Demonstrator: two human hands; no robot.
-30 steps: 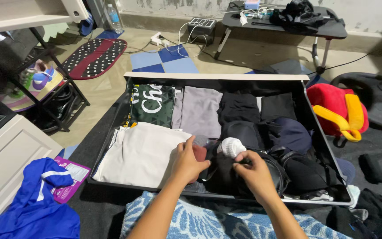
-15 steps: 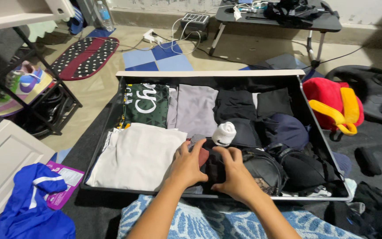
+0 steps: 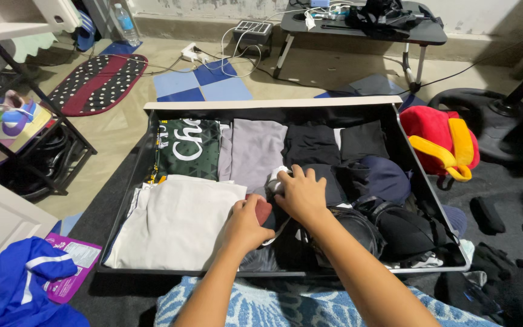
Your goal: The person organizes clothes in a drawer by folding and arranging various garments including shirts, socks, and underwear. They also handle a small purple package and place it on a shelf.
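**Head view: two hands among packed clothes in an open suitcase**

Head view looks down into a black suitcase lying open on the floor. The right hand rests palm-down on a rolled white sock, its fingers spread over the roll and pressing it rather than closed round it — only a sliver of white shows past the fingertips. The sock sits near the middle of the case, at the foot of a folded grey garment. Just beside it, the left hand curls over a small dark red bundle, fingers bent onto it in a loose grasp.

Left of the hands lies a folded cream cloth, and beyond that a green shirt with white lettering. Right of them are black folded clothes and a dark navy cap. Outside the case stand a red and yellow bag, a blue garment on the floor at the left — and a low black desk by the wall.
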